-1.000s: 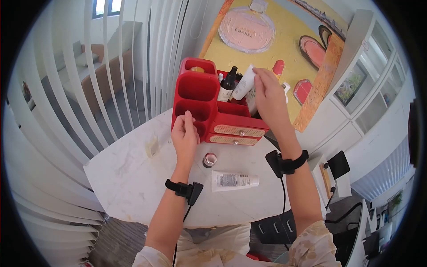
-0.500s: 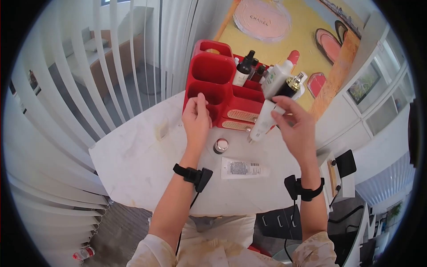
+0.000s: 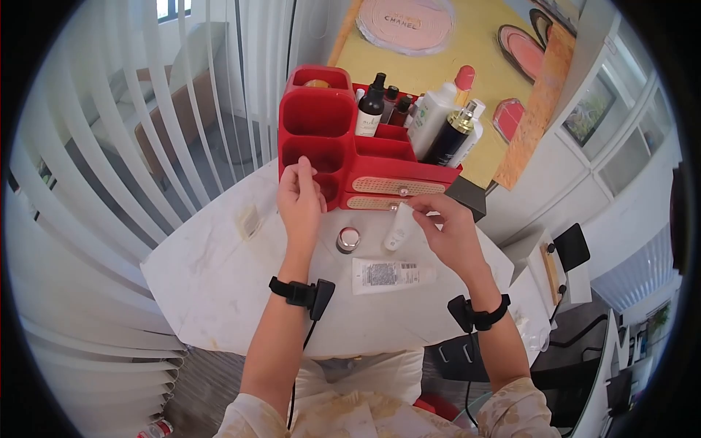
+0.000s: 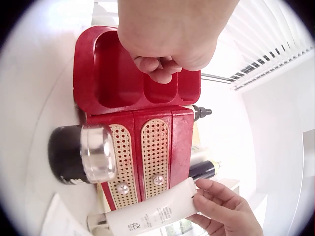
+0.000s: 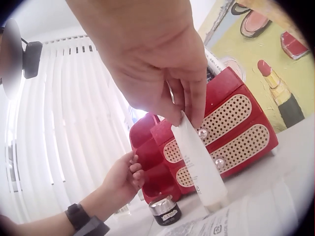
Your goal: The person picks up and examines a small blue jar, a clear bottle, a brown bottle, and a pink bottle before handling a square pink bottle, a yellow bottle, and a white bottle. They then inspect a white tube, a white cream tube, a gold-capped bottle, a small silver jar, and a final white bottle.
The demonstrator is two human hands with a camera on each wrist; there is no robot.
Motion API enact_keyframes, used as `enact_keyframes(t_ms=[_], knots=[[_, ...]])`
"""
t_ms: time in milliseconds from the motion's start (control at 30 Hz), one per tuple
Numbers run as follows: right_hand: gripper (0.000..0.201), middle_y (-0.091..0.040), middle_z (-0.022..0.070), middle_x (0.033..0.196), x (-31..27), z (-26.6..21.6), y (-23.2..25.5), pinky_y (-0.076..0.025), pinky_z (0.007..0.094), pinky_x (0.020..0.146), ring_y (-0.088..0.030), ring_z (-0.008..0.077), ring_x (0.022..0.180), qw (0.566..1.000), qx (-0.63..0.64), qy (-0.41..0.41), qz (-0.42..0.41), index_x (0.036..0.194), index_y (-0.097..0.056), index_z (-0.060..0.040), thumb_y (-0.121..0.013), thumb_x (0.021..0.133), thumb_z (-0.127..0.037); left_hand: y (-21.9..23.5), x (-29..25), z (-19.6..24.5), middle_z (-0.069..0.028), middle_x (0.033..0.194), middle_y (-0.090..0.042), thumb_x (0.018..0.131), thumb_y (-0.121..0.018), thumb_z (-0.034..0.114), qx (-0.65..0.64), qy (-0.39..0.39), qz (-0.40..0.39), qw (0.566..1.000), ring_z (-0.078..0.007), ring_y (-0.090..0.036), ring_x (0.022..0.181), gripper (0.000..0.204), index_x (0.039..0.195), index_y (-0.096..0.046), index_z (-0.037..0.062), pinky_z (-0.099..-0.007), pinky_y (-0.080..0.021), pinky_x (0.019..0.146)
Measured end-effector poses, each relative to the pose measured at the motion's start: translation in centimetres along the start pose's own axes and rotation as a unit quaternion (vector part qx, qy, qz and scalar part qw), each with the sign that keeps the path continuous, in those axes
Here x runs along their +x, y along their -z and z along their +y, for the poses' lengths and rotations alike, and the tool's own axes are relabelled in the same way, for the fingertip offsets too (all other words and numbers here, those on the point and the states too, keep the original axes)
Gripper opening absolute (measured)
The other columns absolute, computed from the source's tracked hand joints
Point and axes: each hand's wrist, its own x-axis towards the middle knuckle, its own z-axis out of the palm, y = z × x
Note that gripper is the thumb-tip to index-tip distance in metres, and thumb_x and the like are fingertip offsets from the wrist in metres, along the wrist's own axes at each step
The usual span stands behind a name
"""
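Observation:
A red organizer (image 3: 351,153) with woven drawer fronts stands on the table. My right hand (image 3: 451,232) pinches a white tube (image 3: 399,230) by its flat end, thumb against fingers. The tube is upright with its cap end down, close to the tabletop in the right wrist view (image 5: 197,162). My left hand (image 3: 299,198) hangs loosely curled at the organizer's front left compartments, with nothing seen in it. A small dark jar with a silvery lid (image 3: 348,239) sits between the hands. Nearer me, a second white tube (image 3: 391,276) lies flat.
Several bottles stand in the organizer, including a black dropper bottle (image 3: 371,106), a white bottle (image 3: 432,117) and a dark spray bottle (image 3: 450,137). White vertical blinds (image 3: 212,109) hang at the left. A painting (image 3: 475,131) leans behind. The table's marble-look top (image 3: 212,292) extends leftward.
My right hand has brought the white tube from the organizer's bottles down and forward to the table, beside the jar. My left hand keeps its place at the organizer.

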Motion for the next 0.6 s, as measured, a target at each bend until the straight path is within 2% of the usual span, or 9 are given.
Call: enact_keyframes(t_ms=[233,333,433,533,600], knots=[[0.019,-0.073,0.0123,0.098,0.1,-0.3,1.0,-0.057,0.0308,0.078,-0.070,0.0209,0.084,0.999,-0.001,0.030,-0.041,0.109,-0.071,0.0004,-0.070,0.091,0.002,-0.5,-0.4,1.4,0.0043,0.059,-0.042,0.107,-0.056,0.035,0.028,-0.023,-0.010,0.999,-0.0046,-0.039,0.046,0.035,0.088,-0.057,0.0062,-0.0232,-0.035,0.041],[0.015,-0.071,0.0075,0.100,1.0,-1.0,1.6,-0.057,0.0295,0.083,-0.069,0.0146,0.086,0.998,0.029,0.062,0.002,0.107,-0.071,0.0005,-0.072,0.092,-0.001,-0.8,-1.0,3.4,0.0039,0.059,-0.043,0.107,-0.057,0.033,0.063,-0.036,-0.035,0.997,-0.0049,-0.042,0.046,0.034,0.087,-0.058,0.0048,-0.0234,-0.036,0.042],[0.015,-0.073,0.0063,0.099,2.4,-1.7,3.7,-0.055,0.0271,0.081,-0.067,0.0116,0.088,0.992,0.081,0.066,0.068,0.108,-0.071,0.0011,-0.072,0.094,-0.006,-0.3,-1.7,6.5,0.0027,0.062,-0.051,0.106,-0.061,0.029,0.168,-0.043,-0.077,0.982,-0.0051,-0.044,0.048,0.030,0.090,-0.061,0.0033,-0.0226,-0.037,0.045],[0.016,-0.072,0.0036,0.103,3.7,-2.7,6.6,-0.052,0.0249,0.086,-0.065,0.0089,0.091,0.973,0.160,0.086,0.139,0.111,-0.071,0.0010,-0.070,0.098,-0.008,1.5,-2.4,9.1,-0.0005,0.068,-0.061,0.100,-0.069,0.026,0.302,-0.077,-0.107,0.944,-0.0066,-0.052,0.057,0.027,0.097,-0.064,-0.0003,-0.0250,-0.041,0.053],[0.018,-0.073,0.0042,0.106,4.0,-3.4,8.2,-0.051,0.0248,0.088,-0.065,0.0097,0.091,0.952,0.214,0.097,0.197,0.112,-0.071,0.0012,-0.069,0.099,-0.010,1.7,-3.1,10.0,-0.0026,0.069,-0.062,0.097,-0.073,0.024,0.402,-0.073,-0.173,0.896,-0.0089,-0.054,0.062,0.025,0.100,-0.065,0.0009,-0.0259,-0.043,0.058]])
